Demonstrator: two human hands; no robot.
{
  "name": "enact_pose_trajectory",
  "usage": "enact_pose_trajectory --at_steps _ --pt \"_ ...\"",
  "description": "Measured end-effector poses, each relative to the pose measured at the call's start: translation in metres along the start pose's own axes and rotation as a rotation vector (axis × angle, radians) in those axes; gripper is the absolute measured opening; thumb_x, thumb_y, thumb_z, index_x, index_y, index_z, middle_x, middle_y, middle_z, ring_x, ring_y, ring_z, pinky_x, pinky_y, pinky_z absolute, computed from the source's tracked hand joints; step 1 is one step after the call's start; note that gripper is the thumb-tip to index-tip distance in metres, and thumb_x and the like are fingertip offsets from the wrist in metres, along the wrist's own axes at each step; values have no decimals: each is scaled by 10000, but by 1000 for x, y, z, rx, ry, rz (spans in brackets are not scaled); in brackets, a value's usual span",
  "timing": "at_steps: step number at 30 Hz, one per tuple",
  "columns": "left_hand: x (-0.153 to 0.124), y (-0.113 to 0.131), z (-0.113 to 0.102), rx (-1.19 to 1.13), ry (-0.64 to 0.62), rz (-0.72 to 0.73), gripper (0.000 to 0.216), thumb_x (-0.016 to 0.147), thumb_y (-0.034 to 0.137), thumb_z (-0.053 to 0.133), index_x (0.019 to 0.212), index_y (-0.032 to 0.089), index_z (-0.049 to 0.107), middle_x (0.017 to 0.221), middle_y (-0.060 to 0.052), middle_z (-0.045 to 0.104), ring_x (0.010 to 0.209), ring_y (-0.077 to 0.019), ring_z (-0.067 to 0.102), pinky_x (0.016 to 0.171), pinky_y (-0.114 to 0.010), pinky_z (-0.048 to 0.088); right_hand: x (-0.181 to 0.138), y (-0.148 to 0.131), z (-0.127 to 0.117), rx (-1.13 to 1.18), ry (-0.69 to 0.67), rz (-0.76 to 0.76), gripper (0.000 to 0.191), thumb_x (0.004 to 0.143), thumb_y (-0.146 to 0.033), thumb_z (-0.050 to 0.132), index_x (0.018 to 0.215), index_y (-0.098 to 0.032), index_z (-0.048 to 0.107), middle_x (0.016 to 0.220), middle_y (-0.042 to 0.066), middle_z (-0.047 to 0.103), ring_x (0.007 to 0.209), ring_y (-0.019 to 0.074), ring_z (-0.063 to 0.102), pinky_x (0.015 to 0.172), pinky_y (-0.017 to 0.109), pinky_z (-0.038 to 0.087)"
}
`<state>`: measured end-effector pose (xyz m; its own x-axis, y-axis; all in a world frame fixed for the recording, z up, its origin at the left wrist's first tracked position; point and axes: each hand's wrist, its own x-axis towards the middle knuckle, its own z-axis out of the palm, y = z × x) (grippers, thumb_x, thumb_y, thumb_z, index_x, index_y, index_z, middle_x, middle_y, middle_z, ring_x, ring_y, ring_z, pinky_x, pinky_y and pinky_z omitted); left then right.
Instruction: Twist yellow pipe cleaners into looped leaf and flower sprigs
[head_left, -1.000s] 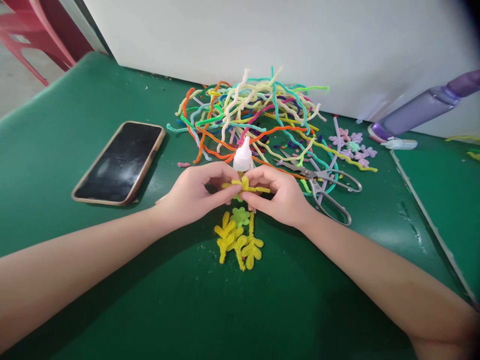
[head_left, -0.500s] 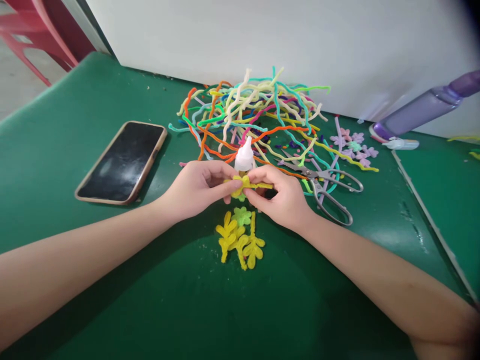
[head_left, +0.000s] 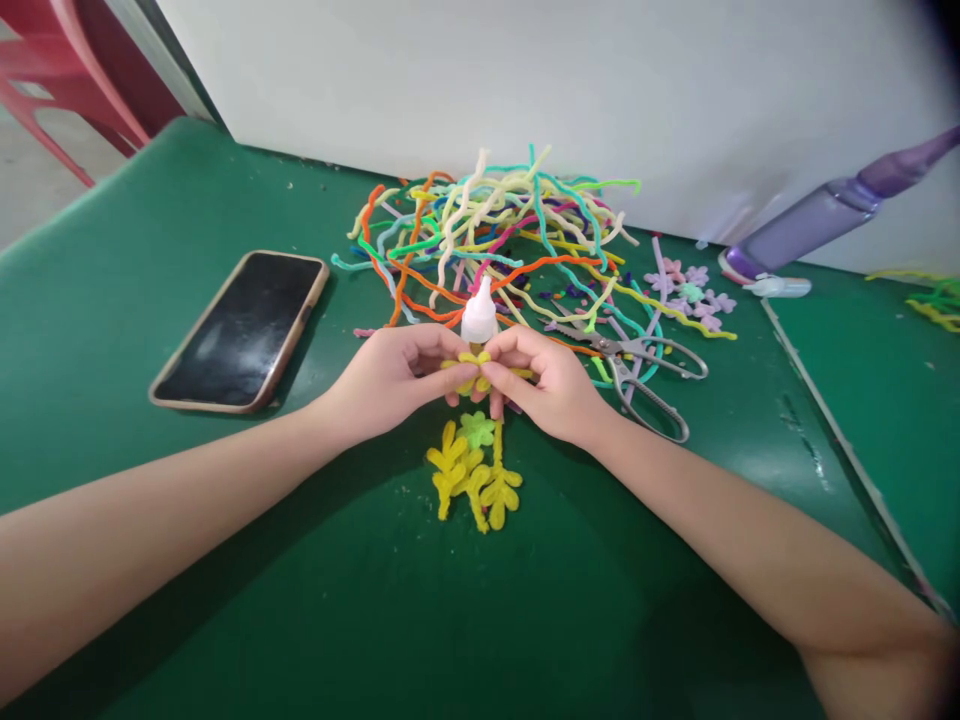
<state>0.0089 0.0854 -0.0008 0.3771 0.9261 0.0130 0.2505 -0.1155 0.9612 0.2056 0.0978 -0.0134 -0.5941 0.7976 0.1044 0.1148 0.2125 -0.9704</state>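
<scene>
From the head view, both forearms reach in from the lower corners and meet near the middle of the green tabletop [head_left: 352, 610]. The left hand [head_left: 390, 385] lies palm inward, its thumb and forefinger pressed onto a small yellow fuzzy pipe-cleaner flower [head_left: 472, 364]. The right hand [head_left: 553, 388] mirrors it, its fingers curled and its thumb and fingertips pinching the same flower from the other side. The flower is held just above the tabletop, between the two sets of fingertips.

A small white plastic squeeze bottle with a pointed nozzle [head_left: 479, 312] stands upright just behind the fingertips. Its base is hidden by the hands, and any label on it cannot be made out.

Near the wrists, on the side towards the person, a cluster of finished yellow pipe-cleaner flowers [head_left: 469, 485] lies flat, with a pale green pipe-cleaner flower [head_left: 478, 429] touching its far edge.

Beyond the hands a loose heap of many-coloured pipe cleaners [head_left: 495, 225] sprawls against the white wall [head_left: 525, 70]. Steel scissors with open handles [head_left: 649, 378] lie just beside the right hand, and small lilac pipe-cleaner flowers [head_left: 690, 290] lie past them. A smartphone in a tan case [head_left: 241, 330] rests to the left, screen dark. A translucent purple bottle [head_left: 832, 212] lies tilted at the far right, and a red plastic chair [head_left: 52, 70] shows at the top left
</scene>
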Motion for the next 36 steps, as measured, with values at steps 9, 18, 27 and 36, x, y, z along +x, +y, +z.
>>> enact_pose_trajectory --at_steps 9,18,27,36 --pt "-3 -6 -1 191 -15 126 128 847 299 621 857 172 627 706 -1 658 599 -97 608 567 -191 507 -5 -4 0 -132 47 -32 101 921 -284 521 912 -184 527 703 -30 659 508 72 606 559 217 491" --pt "-7 -6 1 411 77 294 60 853 252 607 850 196 629 747 22 659 641 -84 587 634 -186 480 -2 1 -3 70 -12 59 135 908 -308 544 931 -176 524 737 -4 675 536 83 631 534 208 496" --pt "-5 -3 1 126 99 93 134 835 287 642 884 170 598 702 12 639 553 -89 625 566 -189 523 -4 2 1 41 106 -73 327 832 -256 649 1107 -261 471 816 -47 622 531 73 609 513 213 532" --pt "-2 -4 1 60 79 22 119 809 265 667 844 165 612 627 27 636 550 -87 628 543 -167 509 -5 4 3 -284 161 -199 236 831 -231 654 1058 -236 590 985 2 699 934 152 692 779 247 572"
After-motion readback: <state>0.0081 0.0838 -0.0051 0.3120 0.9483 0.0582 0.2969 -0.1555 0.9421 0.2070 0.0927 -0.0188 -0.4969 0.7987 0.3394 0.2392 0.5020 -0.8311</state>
